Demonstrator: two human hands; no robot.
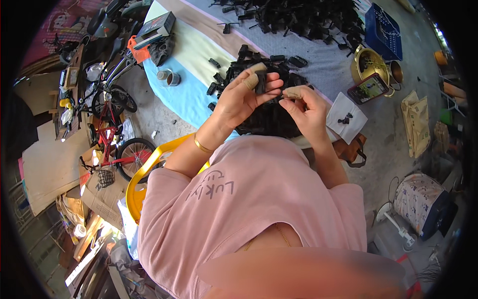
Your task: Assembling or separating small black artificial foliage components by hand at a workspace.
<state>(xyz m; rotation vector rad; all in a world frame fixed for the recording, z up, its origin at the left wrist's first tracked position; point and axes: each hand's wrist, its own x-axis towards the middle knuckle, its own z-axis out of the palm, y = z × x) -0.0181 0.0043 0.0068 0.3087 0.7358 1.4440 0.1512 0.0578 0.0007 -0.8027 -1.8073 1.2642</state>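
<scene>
My left hand (234,103) is raised over a pile of black plastic parts (271,118), palm turned up. Between its thumb and fingers it grips a small black plastic part (260,83). Close by on the right, my right hand (309,113) is closed in a pinch, its fingertips near the left hand's fingers. Whatever sits in that pinch is too small to make out. Tan tape wraps some digits on both hands. Right of my right hand, a white sheet (357,122) bears several tiny black pieces (345,118).
A larger heap of black parts (308,20) covers the cloth's far side. At right are a phone (368,88) leaning by a brass-coloured pot (357,67), and a blue basket (383,37). Small cups (173,78) stand at left; a yellow chair (133,194) and red bicycle (107,137) are beyond.
</scene>
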